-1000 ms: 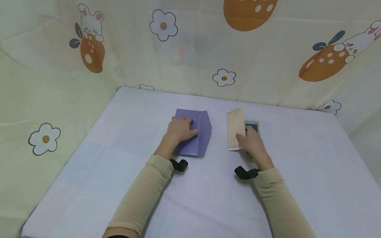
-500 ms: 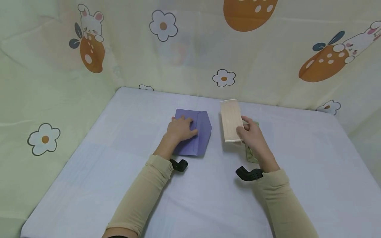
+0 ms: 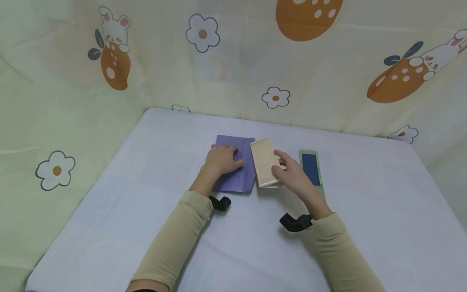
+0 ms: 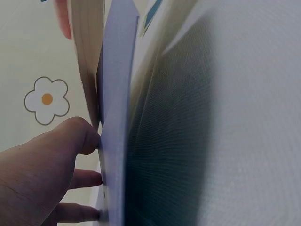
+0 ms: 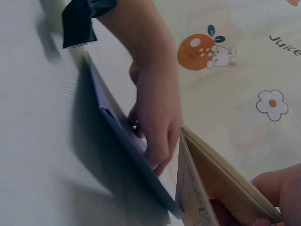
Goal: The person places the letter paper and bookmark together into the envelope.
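Note:
In the head view a purple paper envelope (image 3: pixel 249 170) lies left of the table's middle, its flap side toward the right. My left hand (image 3: pixel 220 159) rests on it with fingers spread; the left wrist view shows the thumb (image 4: pixel 77 134) and fingertips touching the paper. My right hand (image 3: pixel 293 176) pinches the right edge of a pale, wood-grained folded piece (image 3: pixel 263 162), which overlaps the envelope's right edge. In the right wrist view this folded piece (image 5: pixel 225 167) stands partly spread in a V; part of my fingers is inside it. Its exact kind is unclear.
A green-bordered card or packet (image 3: pixel 311 168) with a dark blue panel lies to the right, partly behind my right forearm. The white-covered table (image 3: pixel 146 154) ends at a patterned curtain (image 3: pixel 233 61) at the back.
My right hand lifted the folded piece off the green-bordered card and carried it left to the envelope's right edge, uncovering the card. The left hand has stayed on the envelope.

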A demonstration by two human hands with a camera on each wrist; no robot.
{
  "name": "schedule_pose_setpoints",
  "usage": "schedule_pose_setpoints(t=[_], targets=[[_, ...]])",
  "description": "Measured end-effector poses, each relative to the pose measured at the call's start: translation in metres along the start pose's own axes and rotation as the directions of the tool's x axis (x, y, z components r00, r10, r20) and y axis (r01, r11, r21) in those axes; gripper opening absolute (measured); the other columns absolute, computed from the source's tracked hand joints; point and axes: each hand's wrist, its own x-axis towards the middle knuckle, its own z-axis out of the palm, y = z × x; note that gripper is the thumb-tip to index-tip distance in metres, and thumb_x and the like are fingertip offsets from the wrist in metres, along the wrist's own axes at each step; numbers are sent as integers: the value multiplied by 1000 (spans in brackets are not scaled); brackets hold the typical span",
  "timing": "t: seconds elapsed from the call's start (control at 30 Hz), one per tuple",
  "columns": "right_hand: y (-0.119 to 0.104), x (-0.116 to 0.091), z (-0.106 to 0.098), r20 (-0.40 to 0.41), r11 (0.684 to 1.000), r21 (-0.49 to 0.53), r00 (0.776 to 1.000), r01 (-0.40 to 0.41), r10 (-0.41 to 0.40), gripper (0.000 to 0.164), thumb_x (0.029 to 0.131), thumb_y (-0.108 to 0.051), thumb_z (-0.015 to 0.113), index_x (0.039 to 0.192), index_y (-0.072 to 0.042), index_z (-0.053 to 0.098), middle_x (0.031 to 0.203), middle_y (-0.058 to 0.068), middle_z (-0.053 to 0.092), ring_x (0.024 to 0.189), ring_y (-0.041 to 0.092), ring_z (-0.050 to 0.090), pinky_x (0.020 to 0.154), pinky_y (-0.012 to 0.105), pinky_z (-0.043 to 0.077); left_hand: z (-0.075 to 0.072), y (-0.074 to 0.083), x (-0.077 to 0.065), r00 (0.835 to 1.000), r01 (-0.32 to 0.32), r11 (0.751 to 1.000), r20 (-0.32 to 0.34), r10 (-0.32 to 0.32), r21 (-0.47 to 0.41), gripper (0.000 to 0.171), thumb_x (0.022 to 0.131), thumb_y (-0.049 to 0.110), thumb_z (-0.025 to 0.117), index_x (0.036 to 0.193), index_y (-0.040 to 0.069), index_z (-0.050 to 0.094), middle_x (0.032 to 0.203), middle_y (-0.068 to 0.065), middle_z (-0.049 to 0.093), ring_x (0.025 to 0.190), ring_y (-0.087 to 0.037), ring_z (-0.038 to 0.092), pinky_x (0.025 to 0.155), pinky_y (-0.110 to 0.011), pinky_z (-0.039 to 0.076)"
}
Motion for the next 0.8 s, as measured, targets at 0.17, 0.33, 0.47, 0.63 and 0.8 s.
schedule_pose_setpoints(t=[0.17,0.33,0.47,0.63,0.8], targets=[[4,3,10,7,996,-85,1000,21,-21,66,90,-18,46,150,-4,22,119,21,56,84,24,57,61,26,44,1,-2,0,1000,-5,1000,4,5,-2,65,87,57,48,140,21,47,141,-10,50,126,-35,50,109,-54,31],[3,4,16,-8,982,-189,1000,25,-27,65,90,-19,46,149,-1,25,120,22,57,78,22,56,57,26,44,0,-2,0,1000,-9,1000,4,9,-22,63,87,55,49,140,21,47,139,-9,51,126,-32,51,110,-54,30],[4,4,19,-11,976,-217,1000,20,-23,65,89,-20,47,147,1,27,125,24,55,81,22,55,58,26,44,-2,-2,0,1000,-9,999,5,10,-52,63,86,53,51,140,21,48,140,-9,51,128,-31,48,110,-54,30],[5,5,24,-17,982,-188,1000,-12,9,62,87,-16,49,143,4,35,137,24,48,84,21,56,61,24,45,-4,-2,-2,1000,-13,999,8,14,-50,62,86,53,52,139,21,49,140,-9,51,128,-32,49,108,-53,33],[-3,7,27,-47,981,-184,998,-57,50,60,84,-13,51,140,5,40,136,26,46,85,24,51,67,27,41,-4,-3,-2,1000,-20,999,6,20,-44,61,86,53,53,138,21,51,138,-10,52,126,-31,51,106,-53,36]])
